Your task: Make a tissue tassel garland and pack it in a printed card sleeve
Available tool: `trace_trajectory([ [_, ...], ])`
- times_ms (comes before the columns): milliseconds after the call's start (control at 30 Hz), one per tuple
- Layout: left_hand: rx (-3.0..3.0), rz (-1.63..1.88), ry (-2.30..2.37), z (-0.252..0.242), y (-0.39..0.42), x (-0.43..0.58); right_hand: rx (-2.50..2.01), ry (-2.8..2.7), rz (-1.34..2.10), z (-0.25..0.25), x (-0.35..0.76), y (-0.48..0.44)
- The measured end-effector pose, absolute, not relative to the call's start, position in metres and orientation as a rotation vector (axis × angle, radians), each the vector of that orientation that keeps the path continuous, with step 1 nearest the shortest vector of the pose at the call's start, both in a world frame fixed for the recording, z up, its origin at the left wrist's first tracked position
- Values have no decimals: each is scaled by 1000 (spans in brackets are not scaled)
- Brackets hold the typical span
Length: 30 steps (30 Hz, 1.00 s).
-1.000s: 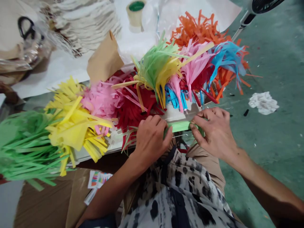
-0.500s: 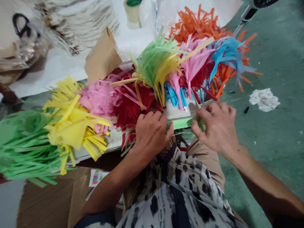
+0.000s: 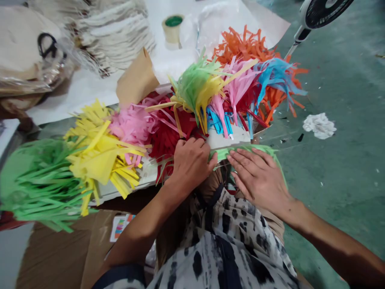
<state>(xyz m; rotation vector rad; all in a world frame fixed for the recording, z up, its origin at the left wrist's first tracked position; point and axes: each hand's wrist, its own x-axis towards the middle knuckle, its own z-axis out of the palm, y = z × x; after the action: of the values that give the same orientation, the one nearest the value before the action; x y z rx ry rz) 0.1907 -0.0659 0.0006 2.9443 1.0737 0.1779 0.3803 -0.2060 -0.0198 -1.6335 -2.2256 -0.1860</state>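
A light green tissue paper fringe (image 3: 223,153) lies along the near edge of the white work surface. My left hand (image 3: 192,164) has its fingers curled and thumb pressed in, closed on the strip's left end. Spread flat with fingers stretched, my right hand (image 3: 258,176) rests on the strip, whose loose strands trail past it to the right. Just beyond my hands are a green-and-yellow tassel (image 3: 195,86), a pink tassel (image 3: 240,82) and a blue tassel (image 3: 272,76). Red paper fringe (image 3: 171,132) lies against my left knuckles.
Yellow fringe (image 3: 96,152), pink fringe (image 3: 134,124) and dark green fringe (image 3: 45,184) cover the left side. Orange fringe (image 3: 242,46), a tape roll (image 3: 172,32), brown paper (image 3: 136,78) and scissors (image 3: 46,45) lie farther back. A fan (image 3: 313,18) stands right, above crumpled paper (image 3: 319,125).
My right hand has gone from pinching the green strip to lying flat on it, with more strands spread rightward. My left hand keeps its hold. The camera view has shifted slightly.
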Motion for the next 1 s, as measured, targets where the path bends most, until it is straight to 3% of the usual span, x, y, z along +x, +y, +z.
trace_trajectory([
  [367, 2967, -38, 1201, 38, -36, 137, -1726, -2235, -148, -43, 390, -202],
  [533, 2948, 323, 1136, 56, -63, 135, -1749, -2252, -186, -43, 386, -200],
  [633, 2886, 574, 784, 34, -96, 163, -1765, -2249, -142, -39, 384, -200],
  [700, 2871, 560, 574, 9, -113, 180, -1769, -2249, -96, -36, 383, -200],
  [833, 2886, 573, 738, -27, -119, 186, -1695, -2222, -46, -35, 395, -204],
  [1000, 2974, 646, 719, -30, -108, 174, -1686, -2145, -255, -41, 445, -216],
])
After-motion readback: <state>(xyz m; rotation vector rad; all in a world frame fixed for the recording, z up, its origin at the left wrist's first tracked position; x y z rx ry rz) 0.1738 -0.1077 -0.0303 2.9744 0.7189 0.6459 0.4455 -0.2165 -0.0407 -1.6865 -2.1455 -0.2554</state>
